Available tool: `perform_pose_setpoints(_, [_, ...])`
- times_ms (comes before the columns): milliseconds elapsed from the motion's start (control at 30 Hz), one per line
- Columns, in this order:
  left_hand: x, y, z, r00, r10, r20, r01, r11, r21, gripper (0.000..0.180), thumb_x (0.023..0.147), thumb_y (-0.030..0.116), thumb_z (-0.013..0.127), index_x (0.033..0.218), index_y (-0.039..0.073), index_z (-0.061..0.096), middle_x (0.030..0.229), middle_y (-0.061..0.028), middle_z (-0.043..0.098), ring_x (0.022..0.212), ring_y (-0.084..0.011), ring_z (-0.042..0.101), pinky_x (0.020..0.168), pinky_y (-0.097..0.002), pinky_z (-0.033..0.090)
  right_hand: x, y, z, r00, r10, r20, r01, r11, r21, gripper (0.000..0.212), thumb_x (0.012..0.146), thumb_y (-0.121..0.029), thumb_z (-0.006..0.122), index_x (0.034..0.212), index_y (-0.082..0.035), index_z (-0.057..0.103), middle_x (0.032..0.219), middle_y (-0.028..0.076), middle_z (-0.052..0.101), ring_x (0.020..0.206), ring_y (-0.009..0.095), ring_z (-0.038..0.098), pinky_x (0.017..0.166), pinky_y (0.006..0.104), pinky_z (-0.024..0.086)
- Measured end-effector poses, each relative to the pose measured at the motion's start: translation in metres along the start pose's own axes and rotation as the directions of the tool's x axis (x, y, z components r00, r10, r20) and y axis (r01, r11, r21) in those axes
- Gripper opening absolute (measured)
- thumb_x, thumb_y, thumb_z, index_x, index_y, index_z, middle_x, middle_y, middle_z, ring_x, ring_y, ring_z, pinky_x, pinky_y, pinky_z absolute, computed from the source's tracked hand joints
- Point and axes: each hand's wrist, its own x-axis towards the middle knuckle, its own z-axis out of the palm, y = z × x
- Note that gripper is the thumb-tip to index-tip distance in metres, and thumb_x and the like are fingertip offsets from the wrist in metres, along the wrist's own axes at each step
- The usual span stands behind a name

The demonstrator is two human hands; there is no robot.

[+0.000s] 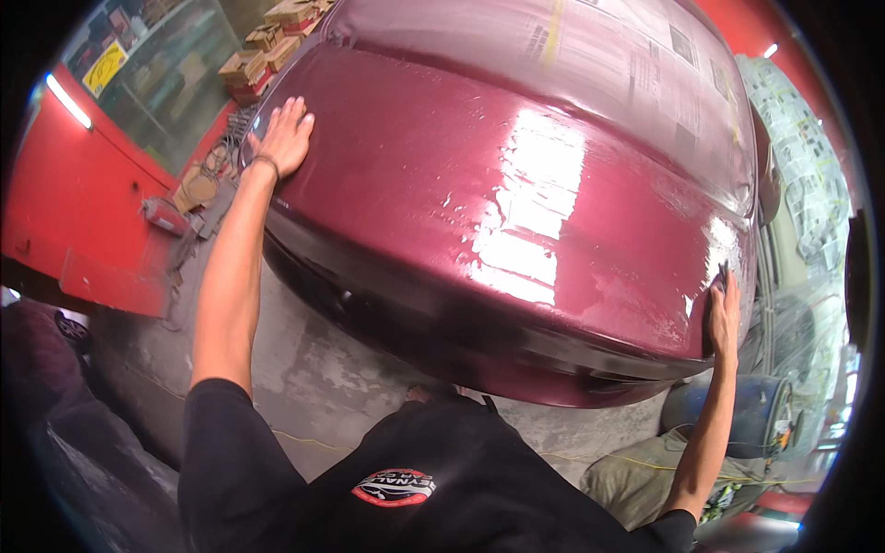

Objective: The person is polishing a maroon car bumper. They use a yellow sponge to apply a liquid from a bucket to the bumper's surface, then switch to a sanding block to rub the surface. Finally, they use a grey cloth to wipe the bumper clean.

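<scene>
A maroon car (387,157) fills the middle; its broad, smooth panel is wet, with water beads and a bright reflection. My left hand (286,138) lies flat on the panel's left edge, fingers stretched out and holding nothing. At the panel's right edge, my right hand (724,313) presses a small dark pad (722,275) against the wet surface. Its fingers are partly hidden, and I cannot make out the pad's exact kind. Beyond the panel, the car's window (590,37) is covered with printed paper, clear film and yellowish tape.
Cardboard boxes (244,69) are stacked beyond the car at left, near a red wall (83,212). A blue drum (719,405) stands at right, beside a greyish cloth-like heap (627,470). A paper-covered shape (802,157) lines the right. A yellow cord (304,440) crosses the concrete floor (304,341).
</scene>
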Motion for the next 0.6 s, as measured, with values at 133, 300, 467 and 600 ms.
perform_pose_setpoints(133, [-0.02,0.035,-0.003,0.997,0.078,-0.004,-0.078,0.997,-0.022,0.068,0.111,0.054,0.029,0.171,0.022,0.022,0.18,0.0007,0.014,0.166,-0.0281,0.012,0.128,-0.0723,0.01,-0.023,-0.034,-0.001,1.0,0.024,0.02,-0.022,0.994,-0.103,0.066,0.111,-0.039,0.047,0.162,0.001,0.038,0.165,0.026,0.039,0.154,0.038,0.038,0.127,0.0433,0.03])
perform_pose_setpoints(300, [-0.086,0.063,-0.017,0.991,0.131,0.013,-0.132,0.989,0.067,0.068,0.112,0.056,0.029,0.17,0.021,0.024,0.179,-0.0004,0.017,0.165,-0.0271,0.013,0.128,-0.0715,0.009,-0.059,-0.306,0.048,0.875,-0.481,0.049,0.475,0.874,0.1,0.058,0.108,-0.031,0.055,0.156,-0.001,0.046,0.16,0.024,0.046,0.147,0.043,0.045,0.122,0.048,0.039])
perform_pose_setpoints(467, [-0.134,0.1,-0.015,0.984,0.166,0.063,-0.168,0.985,0.037,0.067,0.112,0.052,0.028,0.17,0.018,0.025,0.179,-0.0033,0.018,0.165,-0.0304,0.016,0.127,-0.0723,0.013,-0.022,-0.48,0.12,0.636,-0.753,-0.171,0.756,0.563,0.333,0.036,0.104,-0.023,0.057,0.132,-0.002,0.066,0.133,0.026,0.066,0.123,0.046,0.063,0.107,0.0529,0.052])
perform_pose_setpoints(600, [-0.183,0.131,-0.011,0.981,0.175,-0.084,-0.17,0.984,0.055,0.065,0.111,0.049,0.034,0.165,0.013,0.034,0.175,-0.0068,0.029,0.162,-0.0313,0.025,0.125,-0.0736,0.02,0.019,-0.513,0.119,0.7,-0.666,-0.259,0.706,0.587,0.397,0.025,0.104,-0.022,0.058,0.115,-0.004,0.072,0.109,0.024,0.075,0.106,0.043,0.072,0.096,0.0528,0.056])
